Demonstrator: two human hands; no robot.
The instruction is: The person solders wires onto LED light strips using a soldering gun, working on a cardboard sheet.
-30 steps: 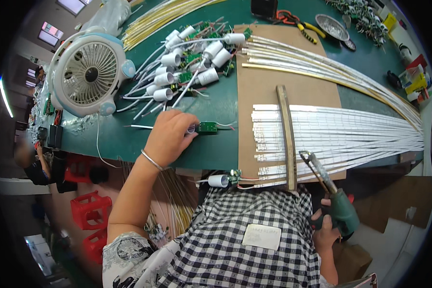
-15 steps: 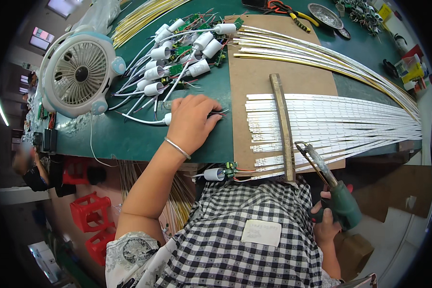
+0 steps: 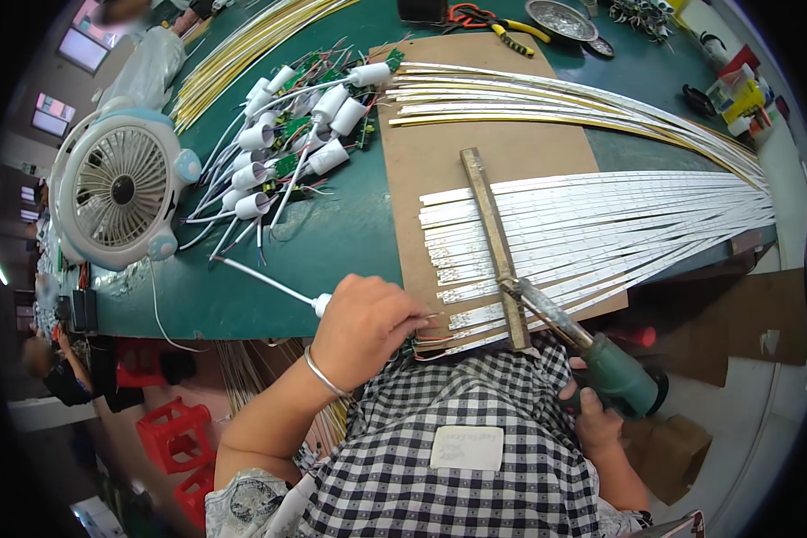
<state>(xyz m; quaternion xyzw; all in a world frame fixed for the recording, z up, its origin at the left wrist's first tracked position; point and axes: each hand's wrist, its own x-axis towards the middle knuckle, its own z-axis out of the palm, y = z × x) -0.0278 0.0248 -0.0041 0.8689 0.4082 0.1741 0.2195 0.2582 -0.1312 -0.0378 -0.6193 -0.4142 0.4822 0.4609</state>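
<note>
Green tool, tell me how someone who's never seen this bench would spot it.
Find the checked apron at the bottom, then the person's right hand by its right edge. That hand grips the green tool, its metal barrel slanting up and left toward the brownish bar across the white strips. Unlike those flat strips and straight bar, it has a bulky green body.

White fan (image 3: 124, 190) with pale-blue trim, crumpled plastic bag (image 3: 148, 70) behind it, red stools (image 3: 172, 417), brown cardboard box (image 3: 679, 457)
</note>
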